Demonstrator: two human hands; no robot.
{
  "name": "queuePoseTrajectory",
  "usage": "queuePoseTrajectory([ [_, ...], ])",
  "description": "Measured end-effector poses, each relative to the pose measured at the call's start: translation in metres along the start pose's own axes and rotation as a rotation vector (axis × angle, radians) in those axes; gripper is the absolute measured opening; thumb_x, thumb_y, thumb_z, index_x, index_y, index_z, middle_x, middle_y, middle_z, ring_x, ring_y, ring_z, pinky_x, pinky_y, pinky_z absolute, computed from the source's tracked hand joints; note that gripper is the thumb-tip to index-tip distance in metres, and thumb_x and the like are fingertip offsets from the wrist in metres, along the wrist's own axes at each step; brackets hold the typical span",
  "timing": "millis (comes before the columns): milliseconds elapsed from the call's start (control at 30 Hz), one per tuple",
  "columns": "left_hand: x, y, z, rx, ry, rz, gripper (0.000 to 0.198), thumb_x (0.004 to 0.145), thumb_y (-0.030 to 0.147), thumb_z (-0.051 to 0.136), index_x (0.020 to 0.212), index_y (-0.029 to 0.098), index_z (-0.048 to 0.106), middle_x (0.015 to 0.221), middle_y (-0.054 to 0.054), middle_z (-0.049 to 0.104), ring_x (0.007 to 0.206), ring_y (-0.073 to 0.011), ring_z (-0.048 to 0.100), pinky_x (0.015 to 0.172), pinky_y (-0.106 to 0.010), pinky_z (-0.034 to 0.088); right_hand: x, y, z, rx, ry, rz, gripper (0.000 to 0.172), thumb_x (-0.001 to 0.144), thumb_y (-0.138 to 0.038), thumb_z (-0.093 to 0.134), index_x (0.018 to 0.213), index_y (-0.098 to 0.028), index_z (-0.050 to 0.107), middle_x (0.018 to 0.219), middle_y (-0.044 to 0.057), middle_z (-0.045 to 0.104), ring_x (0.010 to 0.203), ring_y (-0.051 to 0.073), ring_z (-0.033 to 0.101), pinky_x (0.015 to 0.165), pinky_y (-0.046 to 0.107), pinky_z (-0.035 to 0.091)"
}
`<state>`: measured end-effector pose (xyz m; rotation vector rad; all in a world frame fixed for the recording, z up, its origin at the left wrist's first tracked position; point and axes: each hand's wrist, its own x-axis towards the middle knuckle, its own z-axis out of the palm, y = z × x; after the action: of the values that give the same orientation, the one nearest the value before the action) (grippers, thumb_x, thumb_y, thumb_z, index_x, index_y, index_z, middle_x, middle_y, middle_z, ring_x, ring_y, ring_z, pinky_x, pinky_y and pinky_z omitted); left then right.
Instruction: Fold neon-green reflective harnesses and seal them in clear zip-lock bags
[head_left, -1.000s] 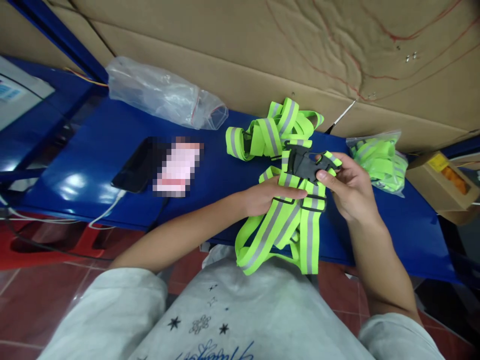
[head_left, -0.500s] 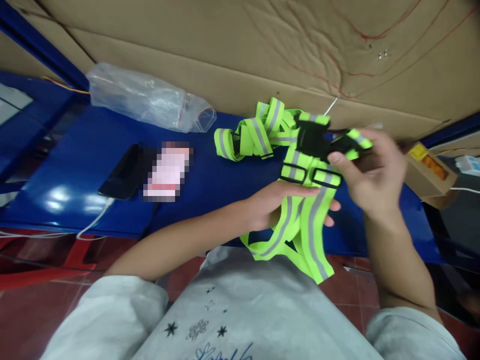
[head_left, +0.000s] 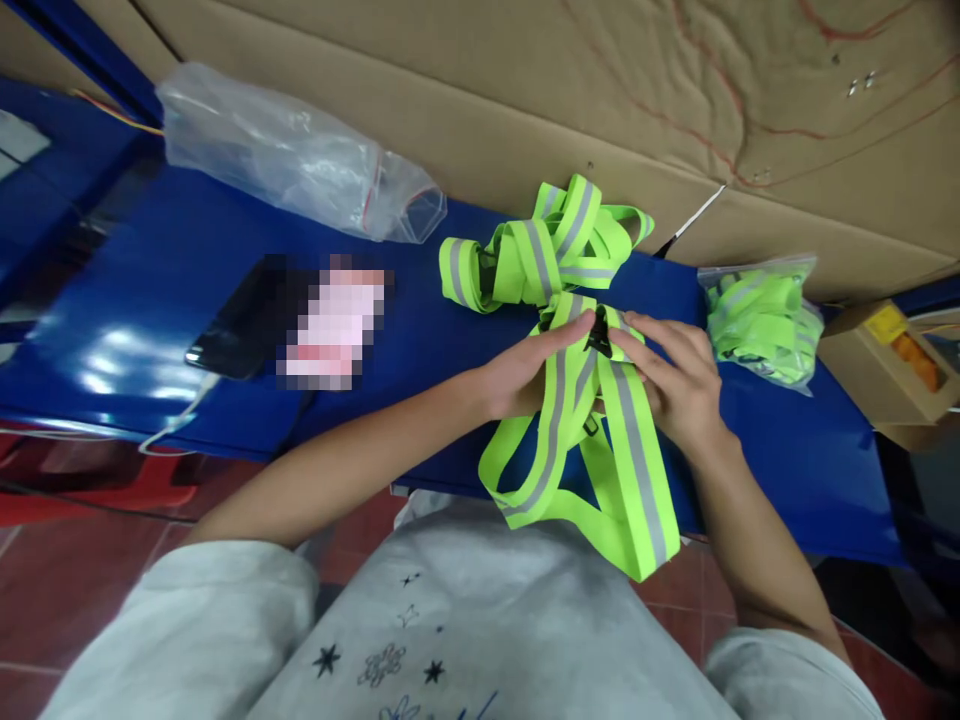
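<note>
Between my hands is a neon yellow-green reflective strap harness (head_left: 636,460) with a grey stripe along its bands. My left hand (head_left: 525,375) grips it from the left, thumb pressed on the strap near the top. From the right, my right hand (head_left: 679,375) pinches the folded straps beside a black buckle (head_left: 599,332). The lower loops hang down over the table edge in front of my shirt. A black slider shows between the bands; part of the harness is hidden behind my fingers. Just beyond lies a second bundle of reflective straps (head_left: 536,255) on the blue table (head_left: 420,345).
A clear plastic bag (head_left: 292,150) lies at the back left, near a black phone (head_left: 236,325) with a white cable and a blurred-out pinkish item (head_left: 337,325). At the right are a bagged strap set (head_left: 765,320) and a cardboard box (head_left: 885,365). Cardboard (head_left: 487,130) lines the back.
My right hand has come down and in, from the raised buckle to the folded strap top. The harness's upper end is folded down, and the bagged strap set now shows at the right.
</note>
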<state>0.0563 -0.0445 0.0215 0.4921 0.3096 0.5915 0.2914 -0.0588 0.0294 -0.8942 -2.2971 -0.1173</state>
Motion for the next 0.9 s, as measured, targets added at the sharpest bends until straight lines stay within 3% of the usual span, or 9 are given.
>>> queuePoseTrajectory([
  [67, 0.001, 0.003, 0.001, 0.029, 0.089, 0.008, 0.045, 0.097, 0.056, 0.073, 0.121, 0.019, 0.077, 0.102, -0.008, 0.083, 0.084, -0.0210, 0.078, 0.082, -0.033, 0.062, 0.000, -0.004, 0.000, 0.034, -0.054, -0.007, 0.065, 0.106, -0.020, 0.058, 0.166, -0.040, 0.046, 0.156, 0.008, 0.062, 0.137, 0.032, 0.064, 0.109, 0.053, 0.057],
  [133, 0.002, 0.004, 0.001, 0.053, 0.144, 0.021, 0.039, 0.097, 0.049, 0.074, 0.119, 0.017, 0.077, 0.098, -0.009, 0.083, 0.082, -0.0205, 0.078, 0.082, -0.033, 0.062, -0.001, -0.007, 0.001, 0.152, -0.066, 0.042, 0.061, 0.107, -0.021, 0.054, 0.164, -0.041, 0.048, 0.158, 0.007, 0.060, 0.140, 0.032, 0.061, 0.110, 0.055, 0.057],
  [267, 0.002, 0.003, 0.000, 0.109, 0.098, 0.021, 0.044, 0.086, 0.042, 0.087, 0.120, 0.017, 0.077, 0.109, -0.012, 0.084, 0.096, -0.0257, 0.080, 0.092, -0.039, 0.063, -0.002, -0.006, 0.008, 0.467, 0.128, 0.367, 0.045, 0.111, -0.042, 0.051, 0.155, -0.039, 0.058, 0.147, 0.006, 0.067, 0.132, 0.029, 0.067, 0.107, 0.049, 0.061],
  [367, 0.001, -0.003, -0.001, 0.175, 0.161, 0.007, 0.056, 0.073, 0.035, 0.099, 0.122, 0.018, 0.078, 0.117, -0.012, 0.083, 0.105, -0.0269, 0.079, 0.102, -0.043, 0.060, -0.002, -0.005, 0.014, 0.641, 0.099, 0.532, 0.059, 0.102, -0.063, 0.062, 0.154, -0.035, 0.058, 0.144, 0.007, 0.070, 0.129, 0.030, 0.069, 0.105, 0.047, 0.062],
  [500, 0.000, -0.011, -0.001, 0.201, 0.264, 0.001, 0.053, 0.064, 0.030, 0.105, 0.110, 0.018, 0.081, 0.112, -0.009, 0.083, 0.101, -0.0242, 0.079, 0.109, -0.046, 0.056, -0.001, -0.012, 0.019, 0.696, 0.022, 0.641, 0.049, 0.087, -0.062, 0.082, 0.120, -0.026, 0.075, 0.110, 0.005, 0.080, 0.102, 0.026, 0.076, 0.090, 0.042, 0.066],
  [567, 0.000, -0.013, 0.000, 0.115, 0.207, -0.030, 0.047, 0.066, 0.027, 0.103, 0.107, 0.017, 0.081, 0.107, -0.008, 0.083, 0.097, -0.0222, 0.078, 0.109, -0.046, 0.057, -0.001, -0.016, 0.019, 0.667, 0.060, 0.680, 0.044, 0.084, -0.059, 0.086, 0.111, -0.025, 0.077, 0.100, 0.003, 0.079, 0.088, 0.023, 0.075, 0.078, 0.037, 0.066],
  [700, -0.002, -0.013, 0.003, -0.006, 0.020, -0.091, 0.042, 0.073, 0.027, 0.097, 0.109, 0.014, 0.080, 0.104, -0.010, 0.083, 0.099, -0.0240, 0.079, 0.108, -0.042, 0.057, -0.003, -0.018, 0.019, 0.649, 0.090, 0.683, 0.046, 0.085, -0.052, 0.087, 0.122, -0.026, 0.077, 0.100, 0.003, 0.080, 0.060, 0.015, 0.066, 0.050, 0.029, 0.057],
  [900, -0.007, -0.009, 0.005, 0.075, -0.101, -0.116, 0.039, 0.071, 0.042, 0.099, 0.096, 0.017, 0.080, 0.086, -0.005, 0.080, 0.075, -0.0182, 0.074, 0.089, -0.037, 0.064, -0.003, -0.021, 0.013, 0.463, 0.364, 0.544, 0.039, 0.083, -0.051, 0.089, 0.111, -0.025, 0.080, 0.096, 0.004, 0.083, 0.079, 0.023, 0.078, 0.067, 0.035, 0.066],
])
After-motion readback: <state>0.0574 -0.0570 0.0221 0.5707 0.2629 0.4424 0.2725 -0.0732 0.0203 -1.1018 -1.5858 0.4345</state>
